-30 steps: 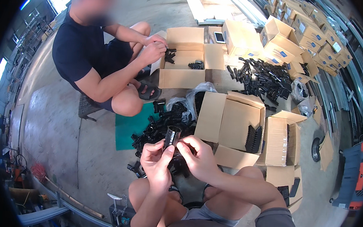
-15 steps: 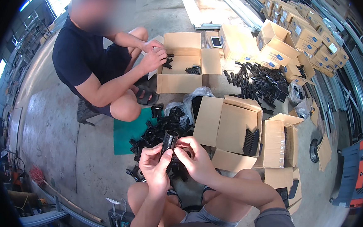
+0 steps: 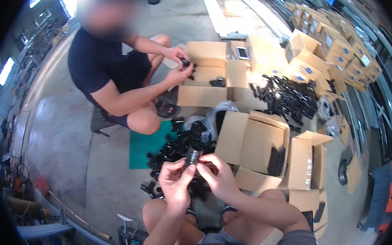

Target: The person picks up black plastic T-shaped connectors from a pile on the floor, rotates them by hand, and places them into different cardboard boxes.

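Both my hands hold a short black tube-shaped part (image 3: 194, 154) upright above a heap, its open round end facing up. My left hand (image 3: 175, 180) grips it with thumb and fingers from the left. From the right, the bent fingertips of my right hand (image 3: 217, 175) pinch its lower part; they partly hide it. Below and beyond my hands lies a heap of black plastic-looking parts (image 3: 169, 148), partly on a green mat (image 3: 141, 148). To the right stands an open cardboard box (image 3: 260, 140) with a neat row of black parts (image 3: 276, 161) inside.
Across from me a seated person (image 3: 113, 77) handles a small dark part beside another open carton (image 3: 202, 97). A pile of black pieces (image 3: 289, 97) lies at the far right, before stacked cartons (image 3: 340, 46). A narrow open box (image 3: 300, 162) stands at right.
The whole view has shifted slightly, so things sit further right. My hands still hold the black tube in much the same grip. The other person's hands now hold a dark part between them.
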Motion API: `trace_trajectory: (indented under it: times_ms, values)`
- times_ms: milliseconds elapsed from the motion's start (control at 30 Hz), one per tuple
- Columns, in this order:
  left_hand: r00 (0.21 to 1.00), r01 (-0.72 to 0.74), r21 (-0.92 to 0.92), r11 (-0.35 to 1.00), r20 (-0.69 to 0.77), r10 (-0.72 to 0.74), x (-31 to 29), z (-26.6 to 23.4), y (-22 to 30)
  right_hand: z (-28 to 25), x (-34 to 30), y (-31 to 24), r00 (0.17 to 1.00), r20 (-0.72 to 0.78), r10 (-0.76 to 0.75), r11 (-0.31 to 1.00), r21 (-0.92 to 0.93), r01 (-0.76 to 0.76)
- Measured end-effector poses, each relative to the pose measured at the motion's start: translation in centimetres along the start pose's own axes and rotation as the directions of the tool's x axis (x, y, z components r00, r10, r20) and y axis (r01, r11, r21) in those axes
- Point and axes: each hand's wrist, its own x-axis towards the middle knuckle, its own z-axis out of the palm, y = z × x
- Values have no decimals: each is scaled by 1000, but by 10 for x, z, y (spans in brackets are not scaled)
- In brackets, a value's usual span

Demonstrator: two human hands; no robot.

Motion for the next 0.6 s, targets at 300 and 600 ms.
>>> trace_trajectory:
  times_ms: [300,600]
  values:
    - [1000,9,-4,1000,5,-9,-2,-9,-11,0,-4,4,1000,-14,23,996,91,-21]
    - [998,36,-6,999,-42,-36,-2,-7,-8,1,-6,-5,1000,-13,4,991,131,-2]
